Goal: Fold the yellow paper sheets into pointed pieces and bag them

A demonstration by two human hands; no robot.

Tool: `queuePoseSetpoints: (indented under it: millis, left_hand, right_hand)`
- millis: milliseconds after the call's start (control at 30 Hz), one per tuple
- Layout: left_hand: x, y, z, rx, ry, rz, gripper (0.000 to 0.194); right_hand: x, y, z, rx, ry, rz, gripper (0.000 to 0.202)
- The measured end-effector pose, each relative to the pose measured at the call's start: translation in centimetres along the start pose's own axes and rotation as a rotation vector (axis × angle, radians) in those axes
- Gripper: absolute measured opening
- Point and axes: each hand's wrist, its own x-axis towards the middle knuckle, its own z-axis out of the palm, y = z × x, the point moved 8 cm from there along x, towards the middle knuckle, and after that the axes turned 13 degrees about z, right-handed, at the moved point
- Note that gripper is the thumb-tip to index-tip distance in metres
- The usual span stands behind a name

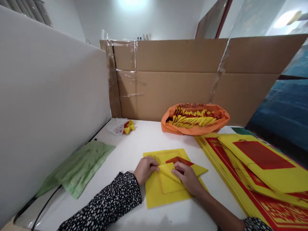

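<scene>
A yellow sheet (154,195) lies flat on the white table, and a partly folded yellow and red paper (198,169) rests over it. My left hand (146,168) pinches the left corner of the folded paper between thumb and fingers. At the other side of its raised flap, my right hand (186,176) holds the paper's edge with thumb and fingertips closed. The folded paper's pointed end sticks out to the right, beyond my right hand. A red strip shows along its upper side.
An orange bag (166,125) of folded yellow papers stands against a cardboard wall (175,86). Yellow and red sheets (264,154) are stacked at right. A green cloth (84,163) and a clear plastic bag (117,127) with folded pieces lie at left.
</scene>
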Motion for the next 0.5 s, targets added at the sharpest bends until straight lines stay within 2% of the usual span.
queuePoseSetpoints:
  millis: [67, 133, 333, 500]
  left_hand:
    - [0.0, -0.7, 0.0, -0.044, 0.034, -0.076, 0.012]
    - [0.0, -0.9, 0.0, -0.038, 0.052, -0.093, 0.017]
    - [0.3, -0.2, 0.2, 0.125, 0.04, 0.0, 0.021]
    - [0.1, 0.0, 0.8, 0.289, -0.004, 0.056, 0.023]
  right_hand:
    - [0.2, 0.2, -0.3, 0.002, 0.052, 0.009, 0.02]
    - [0.3, 0.1, -0.5, -0.032, 0.111, 0.005, 0.015]
    - [0.6, -1.0, -0.2, -0.267, 0.193, -0.055, 0.012]
    - [0.4, -1.7, 0.4, -0.381, 0.203, -0.175, 0.021]
